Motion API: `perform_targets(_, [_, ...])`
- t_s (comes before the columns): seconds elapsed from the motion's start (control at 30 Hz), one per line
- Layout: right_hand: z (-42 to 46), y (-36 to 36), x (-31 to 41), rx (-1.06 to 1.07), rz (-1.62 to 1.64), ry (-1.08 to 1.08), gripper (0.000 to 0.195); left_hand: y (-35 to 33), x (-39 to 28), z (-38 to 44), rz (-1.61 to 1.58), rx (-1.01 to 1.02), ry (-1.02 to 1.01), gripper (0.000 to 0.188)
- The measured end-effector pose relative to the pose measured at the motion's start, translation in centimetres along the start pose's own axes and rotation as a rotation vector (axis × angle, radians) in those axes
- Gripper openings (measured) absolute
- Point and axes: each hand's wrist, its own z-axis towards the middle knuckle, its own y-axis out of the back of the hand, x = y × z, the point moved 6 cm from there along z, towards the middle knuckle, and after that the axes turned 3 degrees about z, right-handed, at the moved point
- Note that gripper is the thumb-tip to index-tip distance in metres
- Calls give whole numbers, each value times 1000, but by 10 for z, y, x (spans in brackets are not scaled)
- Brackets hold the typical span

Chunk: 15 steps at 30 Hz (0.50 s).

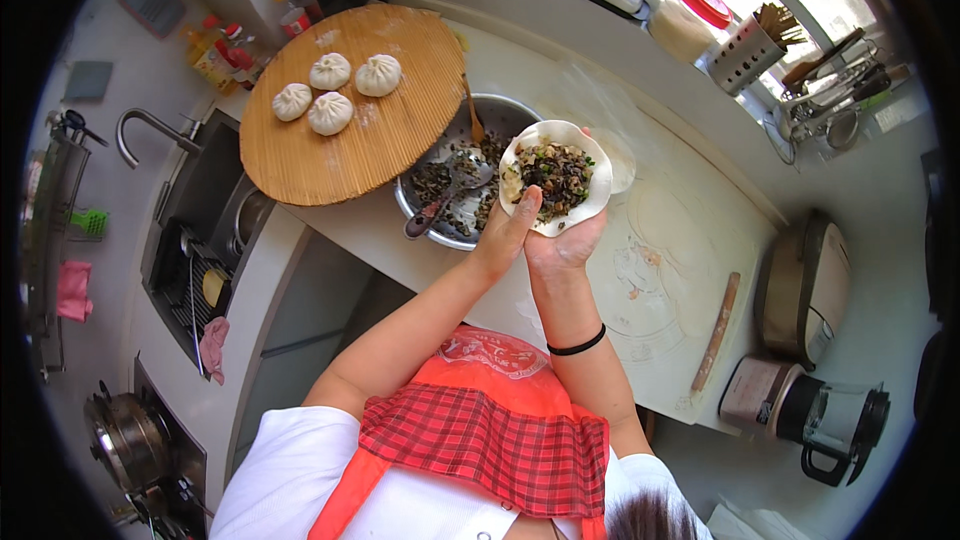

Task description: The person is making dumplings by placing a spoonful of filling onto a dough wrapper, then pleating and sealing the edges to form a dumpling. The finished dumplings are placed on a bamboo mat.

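A round dough wrapper (602, 184), heaped with chopped dark filling (559, 176) with green bits, lies across my hands above the counter. My right hand (571, 241) supports it from underneath. My left hand (504, 234) grips its near left edge, the thumb over the rim against the filling; its other fingers are mostly hidden. Behind and left of my hands, a metal bowl (471, 246) holds more filling, a metal spoon (442, 199) and a wooden utensil (475, 120). Several pleated buns (330, 113) sit on a round slatted wooden board (352, 165), which overlaps the bowl's rim.
A rolling pin (716, 331) lies on the floured mat (675, 247) at right, near a rice cooker (802, 289) and a blender (810, 412). A sink (202, 165) is at left, with a pot (127, 439) below it. Jars and a utensil holder (746, 52) line the windowsill.
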Motion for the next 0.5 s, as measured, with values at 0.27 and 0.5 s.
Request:
perform_targets(0.27, [-17,36,25,-192,-384,221,54,-38,22,9,-358,123,230,40])
perform_targets(0.5, [-76,52,71,-256,-1288,403,50,-39,57,-24,-755,24,612,32])
